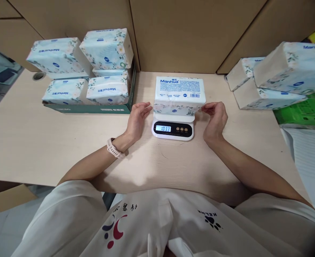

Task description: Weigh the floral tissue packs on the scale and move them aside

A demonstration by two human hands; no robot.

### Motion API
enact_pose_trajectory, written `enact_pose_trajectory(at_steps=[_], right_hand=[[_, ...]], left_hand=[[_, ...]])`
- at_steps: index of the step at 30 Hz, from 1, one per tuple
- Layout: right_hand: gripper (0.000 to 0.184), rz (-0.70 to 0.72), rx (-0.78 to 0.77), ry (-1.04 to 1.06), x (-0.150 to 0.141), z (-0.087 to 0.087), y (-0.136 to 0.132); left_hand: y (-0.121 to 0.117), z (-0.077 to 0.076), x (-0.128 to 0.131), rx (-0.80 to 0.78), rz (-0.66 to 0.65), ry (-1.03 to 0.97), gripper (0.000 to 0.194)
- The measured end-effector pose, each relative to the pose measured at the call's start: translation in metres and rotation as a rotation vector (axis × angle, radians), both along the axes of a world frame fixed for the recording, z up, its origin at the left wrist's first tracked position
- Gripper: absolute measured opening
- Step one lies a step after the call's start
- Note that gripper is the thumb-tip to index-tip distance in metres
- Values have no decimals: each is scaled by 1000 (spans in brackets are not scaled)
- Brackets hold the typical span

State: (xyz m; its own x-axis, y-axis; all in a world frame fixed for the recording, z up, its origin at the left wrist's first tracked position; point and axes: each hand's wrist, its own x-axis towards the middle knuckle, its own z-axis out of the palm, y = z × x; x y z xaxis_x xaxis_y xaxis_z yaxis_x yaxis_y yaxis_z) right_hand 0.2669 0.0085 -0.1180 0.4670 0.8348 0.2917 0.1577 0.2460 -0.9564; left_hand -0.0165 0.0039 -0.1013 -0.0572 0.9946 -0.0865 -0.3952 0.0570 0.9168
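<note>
I have the tissue pack (180, 94) lying on the white scale (172, 137), its broad printed side up, and the display (163, 128) lit with digits that look like 1033 — a decimal point is too small for me to make out. My left hand (137, 120) rests by the pack's left end, fingers loosely bent and turned inward, with a small gap between their tips and the wrapper. My right hand (215, 119) sits at the other end, fingers curled towards the corner; I cannot tell whether those tips touch the wrapper, but I see no firm pinch on either side. To my left, more packs (108, 89) are stacked in a green box (93, 109); to my right, another group of packs (269, 99) stands at the edge of the surface (79, 135). I judge the step in hand to be the weighing: the pack is on the scale and both hands appear to leave it free to read. The next move, as I see it, calls for keeping the fingers off until the number settles — then an even hold on both ends, lifting straight up without nudging the scale.
</note>
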Motion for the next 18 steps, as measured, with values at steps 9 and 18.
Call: enact_pose_trajectory(at_steps=[9, 18], right_hand=[[60, 298, 1, -169, -4, 7, -13], [75, 419, 222, -187, -44, 50, -2]], left_hand=[[3, 3, 18, 169, -112, 122, 55], [-6, 71, 7, 440, -65, 296, 83]])
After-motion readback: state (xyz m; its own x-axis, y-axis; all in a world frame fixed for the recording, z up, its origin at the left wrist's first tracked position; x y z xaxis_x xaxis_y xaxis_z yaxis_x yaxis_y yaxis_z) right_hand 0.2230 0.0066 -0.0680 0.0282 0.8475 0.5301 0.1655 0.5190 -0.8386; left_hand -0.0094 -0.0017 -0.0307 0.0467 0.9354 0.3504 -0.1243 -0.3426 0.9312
